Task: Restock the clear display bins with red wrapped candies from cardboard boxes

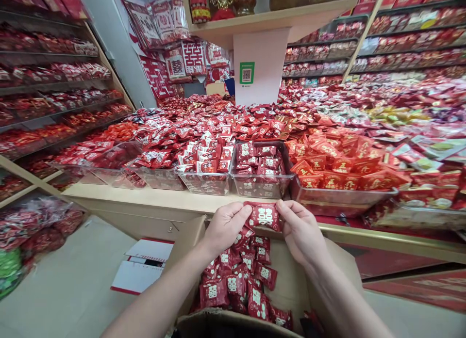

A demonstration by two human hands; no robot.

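Observation:
Both hands pinch one dark red candy packet [265,216] with white characters, stretched flat between them. My left hand [227,226] grips its left end, and my right hand [302,229] has the right end between thumb and fingers. Below them stands an open cardboard box [291,280] with a heap of matching packets [236,284], mostly on its left side. Just beyond my hands, a clear plastic bin [260,186] on the counter edge contains similar dark red packets standing in rows.
More clear bins line the counter [145,201], one with orange-red packets [338,168], another with white-and-red packets [209,156]. A white pillar with a QR code sign [246,73] rises behind. Stocked shelves [54,81] flank the left. A white carton [141,265] lies on the floor.

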